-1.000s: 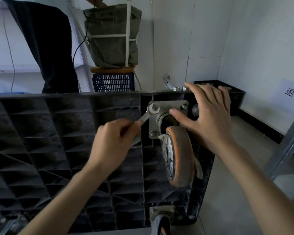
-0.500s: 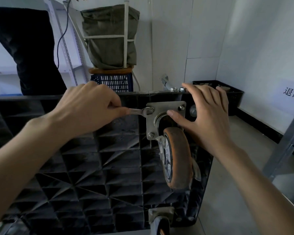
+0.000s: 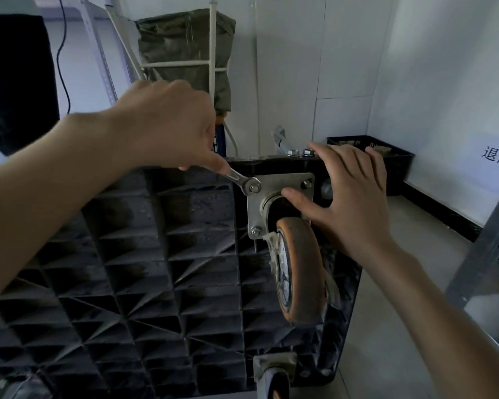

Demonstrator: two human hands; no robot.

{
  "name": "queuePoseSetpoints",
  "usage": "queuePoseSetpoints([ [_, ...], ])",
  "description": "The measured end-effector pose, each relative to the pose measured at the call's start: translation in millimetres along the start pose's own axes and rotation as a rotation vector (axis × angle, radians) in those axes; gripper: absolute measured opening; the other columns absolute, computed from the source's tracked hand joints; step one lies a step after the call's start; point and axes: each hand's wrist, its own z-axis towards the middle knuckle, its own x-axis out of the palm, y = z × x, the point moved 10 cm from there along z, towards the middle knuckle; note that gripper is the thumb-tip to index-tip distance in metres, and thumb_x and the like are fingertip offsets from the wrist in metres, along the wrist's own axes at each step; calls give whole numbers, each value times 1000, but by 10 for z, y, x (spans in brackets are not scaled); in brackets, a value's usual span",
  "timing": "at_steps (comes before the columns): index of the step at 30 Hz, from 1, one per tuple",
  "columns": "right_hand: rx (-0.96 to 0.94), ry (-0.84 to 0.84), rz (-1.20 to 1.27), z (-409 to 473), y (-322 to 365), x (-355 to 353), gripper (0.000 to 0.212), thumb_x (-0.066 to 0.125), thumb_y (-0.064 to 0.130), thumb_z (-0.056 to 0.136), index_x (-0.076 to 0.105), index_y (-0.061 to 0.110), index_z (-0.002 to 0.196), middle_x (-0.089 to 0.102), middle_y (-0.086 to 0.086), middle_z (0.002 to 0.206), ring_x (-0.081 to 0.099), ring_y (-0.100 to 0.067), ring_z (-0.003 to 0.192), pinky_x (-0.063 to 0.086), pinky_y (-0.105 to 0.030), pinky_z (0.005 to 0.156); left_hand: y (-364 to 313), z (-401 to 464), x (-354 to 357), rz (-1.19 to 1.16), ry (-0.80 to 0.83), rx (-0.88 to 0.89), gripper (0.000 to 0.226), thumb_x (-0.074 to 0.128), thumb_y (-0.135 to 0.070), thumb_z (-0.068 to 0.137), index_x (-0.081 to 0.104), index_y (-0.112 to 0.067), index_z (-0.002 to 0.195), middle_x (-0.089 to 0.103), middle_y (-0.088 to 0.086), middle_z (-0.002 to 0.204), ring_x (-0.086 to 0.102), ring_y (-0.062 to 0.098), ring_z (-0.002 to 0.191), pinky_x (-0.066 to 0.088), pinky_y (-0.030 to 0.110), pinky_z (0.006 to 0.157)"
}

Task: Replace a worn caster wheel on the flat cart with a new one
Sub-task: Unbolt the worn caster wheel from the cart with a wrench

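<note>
Left hand (image 3: 167,125) clenched around silver open-end wrench (image 3: 240,180), apparently seated on bolt of square steel caster plate (image 3: 280,194); right hand (image 3: 349,203) spread, fingers straight, steadying upturned black ribbed plastic cart (image 3: 156,269) above worn orange caster wheel (image 3: 301,272).

Both forearms are bare from the frame's edge down to the wrists, with no sleeve showing on either. The left hand (image 3: 167,131) wears no glove, ring, watch or band, and its knuckles show as a smooth rounded ridge. The right hand (image 3: 349,203) is likewise ungloved and unadorned, its wrist plain. The fingernails (image 3: 286,191) are short and unpainted. Neither arm bears a visible marking, tattoo or bandage.
</note>
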Motion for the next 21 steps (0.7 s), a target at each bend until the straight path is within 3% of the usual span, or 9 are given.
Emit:
queuePoseSetpoints([
  [3, 1, 13, -2, 4, -6, 22, 78, 46, 75, 90, 50, 20, 144, 55, 0, 132, 48, -25, 132, 23, -52, 120, -49, 134, -48, 64, 27, 39, 58, 61, -83, 70, 67, -28, 56, 63, -12, 51, 59, 8, 62, 38, 25, 52],
  [6, -1, 12, -4, 7, -8, 25, 78, 47, 75, 89, 50, 21, 145, 55, 0, 132, 47, -25, 132, 23, -52, 121, -92, 159, -119, 106, -1, 47, 54, 62, -84, 68, 67, -30, 64, 63, -10, 61, 59, 14, 67, 40, 28, 55],
  [9, 2, 4, -1, -1, -14, 13, 77, 48, 75, 90, 49, 22, 145, 55, 1, 133, 46, -24, 132, 21, -50, 122, -38, -14, -32, 30, -4, -15, 59, 57, -85, 72, 70, -27, 72, 62, -6, 68, 57, 16, 67, 40, 33, 65],
  [12, 1, -18, 16, -12, 6, -19, 75, 48, 74, 91, 50, 21, 144, 55, 2, 132, 45, -22, 131, 21, -47, 122, 20, -291, 157, -44, -36, -92, 60, 47, -82, 82, 68, -27, 74, 59, -6, 69, 52, 11, 63, 38, 32, 65],
  [18, -8, -30, 10, -7, 19, -31, 75, 50, 72, 90, 52, 19, 143, 57, 1, 128, 48, -24, 127, 26, -51, 119, 2, -823, 916, -593, -175, -381, 56, 53, -73, 85, 67, -23, 65, 57, -6, 47, 59, 16, 50, 48, 30, 51],
  [21, -9, -33, 13, -12, 12, -24, 74, 52, 72, 90, 53, 20, 142, 57, 1, 129, 48, -24, 127, 25, -50, 119, -302, -953, 1446, -1120, -188, -513, 59, 57, -64, 88, 64, -12, 61, 61, 3, 46, 62, 15, 42, 44, 30, 46],
])
